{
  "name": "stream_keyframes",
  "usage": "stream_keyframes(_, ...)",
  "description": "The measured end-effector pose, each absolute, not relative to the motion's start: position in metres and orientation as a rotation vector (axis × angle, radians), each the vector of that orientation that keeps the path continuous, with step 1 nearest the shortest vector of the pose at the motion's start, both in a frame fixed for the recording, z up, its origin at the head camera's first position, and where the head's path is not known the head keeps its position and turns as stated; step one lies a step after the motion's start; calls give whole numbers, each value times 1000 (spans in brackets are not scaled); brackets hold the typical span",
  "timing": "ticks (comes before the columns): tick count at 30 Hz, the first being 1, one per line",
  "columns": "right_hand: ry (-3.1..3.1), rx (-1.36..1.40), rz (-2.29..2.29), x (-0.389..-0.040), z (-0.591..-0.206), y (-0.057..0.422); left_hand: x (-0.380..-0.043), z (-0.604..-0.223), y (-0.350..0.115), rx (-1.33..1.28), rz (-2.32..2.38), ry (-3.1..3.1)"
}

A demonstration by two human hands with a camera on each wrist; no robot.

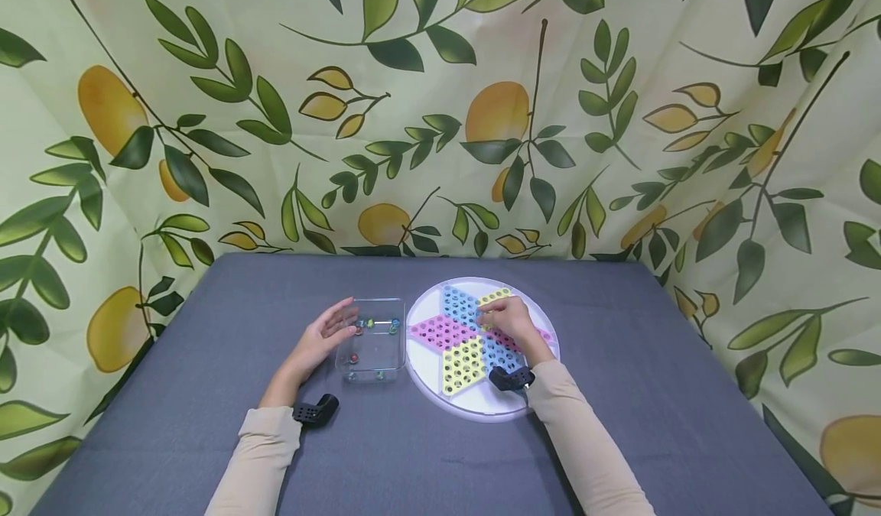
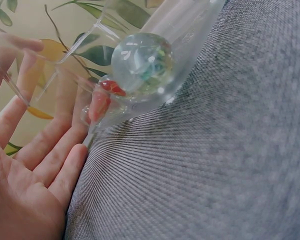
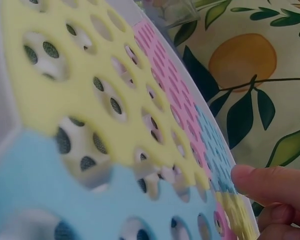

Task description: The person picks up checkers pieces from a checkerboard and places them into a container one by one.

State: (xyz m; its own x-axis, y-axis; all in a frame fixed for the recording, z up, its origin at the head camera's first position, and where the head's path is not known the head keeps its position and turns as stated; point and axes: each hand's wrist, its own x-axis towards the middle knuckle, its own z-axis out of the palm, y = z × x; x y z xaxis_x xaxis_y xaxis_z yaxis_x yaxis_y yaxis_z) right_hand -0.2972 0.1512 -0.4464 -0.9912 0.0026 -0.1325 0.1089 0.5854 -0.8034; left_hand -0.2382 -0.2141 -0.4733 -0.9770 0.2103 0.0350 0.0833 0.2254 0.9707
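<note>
On the table stands a clear plastic box (image 1: 372, 340) with several glass marbles (image 1: 394, 326) inside. My left hand (image 1: 329, 331) is at its left side, fingers extended along the wall; in the left wrist view a clear marble (image 2: 142, 65) with green swirls shows close up. Right of the box lies a round white Chinese checkers board (image 1: 430, 378) with a star of pink, blue and yellow holes. My right hand (image 1: 508, 319) is over its upper right part, fingers bent and fingertips close over the holes. I cannot tell whether they pinch a marble.
A grey cloth (image 1: 385, 462) covers the table. Behind it and along both sides hangs a pale curtain (image 1: 427, 164) printed with leaves and yellow fruit. The box stands right beside the board's left rim.
</note>
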Motion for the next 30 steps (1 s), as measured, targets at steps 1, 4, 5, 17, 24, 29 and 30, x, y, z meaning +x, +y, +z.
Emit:
stream_keyframes(1, 2698, 90, -1378, -297, -446, 151, -238, -473, -214, 283, 1872, 2375)
stream_keyframes(4, 2712, 71, -1386, -296, -445, 151, -238, -473, -214, 287, 1876, 2370)
stream_keyframes(5, 2714, 64, -1394, -296, -445, 150, -238, -473, -214, 289, 1881, 2367)
stream_keyframes(17, 2624, 59, -1531, -289, -435, 142, -240, -473, -213, 313, 1895, 2369)
stream_keyframes(24, 2641, -5, -1535, -285, -428, 135, -239, -474, -214, 293, 1845, 2407)
stream_keyframes(29, 2633, -11, -1532, -283, -424, 131, -239, -474, -214, 293, 1867, 2387)
stream_keyframes(30, 2634, -16, -1529, -283, -423, 130, -239, -474, -214, 296, 1870, 2383)
